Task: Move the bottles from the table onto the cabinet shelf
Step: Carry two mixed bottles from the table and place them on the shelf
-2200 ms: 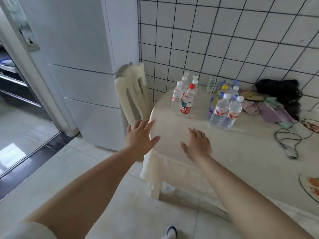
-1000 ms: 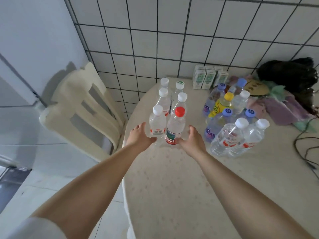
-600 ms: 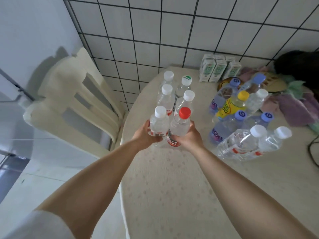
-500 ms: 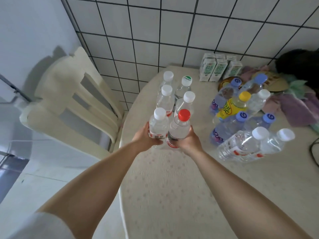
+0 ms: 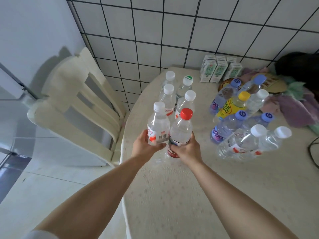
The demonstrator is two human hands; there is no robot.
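My left hand point(image 5: 144, 146) grips a clear white-capped bottle point(image 5: 158, 125) around its lower half. Beside it, my right hand point(image 5: 187, 149) holds a clear red-capped bottle point(image 5: 180, 130). Both bottles are upright, side by side, lifted just above the cream table point(image 5: 172, 195). Behind them stand several more white-capped bottles point(image 5: 168, 99). To the right is a second cluster: blue-capped bottles point(image 5: 226, 125), a yellow-capped bottle point(image 5: 232, 105) and two white-capped clear bottles point(image 5: 248, 144). The cabinet shelf is out of view.
A cream plastic chair point(image 5: 77, 104) stands against the table's left edge. Small drink cartons point(image 5: 219, 69) line the tiled wall. Cloths point(image 5: 296, 109) and a dark bag point(image 5: 296, 66) lie at the far right, with a black cable point(image 5: 313, 152) on the table.
I walked up to the table and both hands closed on the two front bottles. Since half a second ago the bottles have risen slightly off the table.
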